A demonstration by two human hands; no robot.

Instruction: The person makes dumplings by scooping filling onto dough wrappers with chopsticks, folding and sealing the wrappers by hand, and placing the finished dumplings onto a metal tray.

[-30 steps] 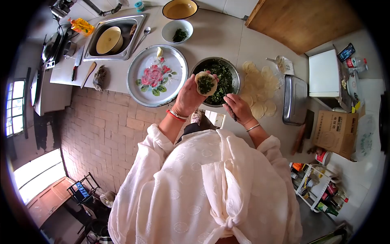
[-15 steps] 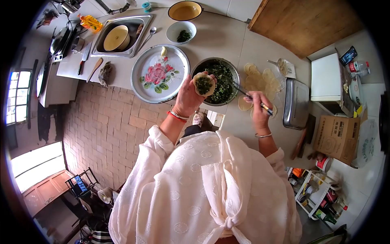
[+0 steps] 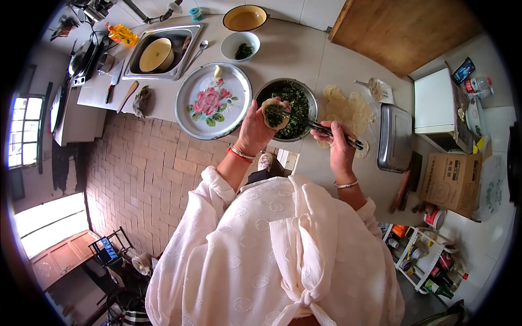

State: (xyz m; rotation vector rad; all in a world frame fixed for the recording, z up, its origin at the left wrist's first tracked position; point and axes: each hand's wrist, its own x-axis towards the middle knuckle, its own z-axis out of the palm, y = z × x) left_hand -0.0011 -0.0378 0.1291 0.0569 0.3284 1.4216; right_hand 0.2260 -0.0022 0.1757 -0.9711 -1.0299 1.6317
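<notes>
My left hand [image 3: 254, 130] holds up a round dough wrapper [image 3: 282, 123] with chopped green filling on it. In my right hand [image 3: 341, 148] are dark chopsticks [image 3: 321, 127], whose tips touch the filling on the wrapper. Just behind both hands sits a metal bowl [image 3: 314, 98] of chopped green filling. Several thin round wrappers [image 3: 348, 108] lie overlapping on the counter, beyond my right hand. Left of the bowl, a flowered enamel tray [image 3: 187, 89] carries one small folded dumpling [image 3: 218, 71] near its far edge.
A white bowl [image 3: 231, 42] with greens and a yellow bowl [image 3: 244, 19] stand at the back. The sink [image 3: 182, 32], a knife [image 3: 114, 81] and a wooden spatula [image 3: 128, 96] are at left. A metal container [image 3: 395, 136] and a cardboard box [image 3: 450, 185] are at right.
My right hand first moved right, away from the bowl, then brought the chopsticks' tips back to the filling on the wrapper. My left hand has kept the wrapper nearly in place.
</notes>
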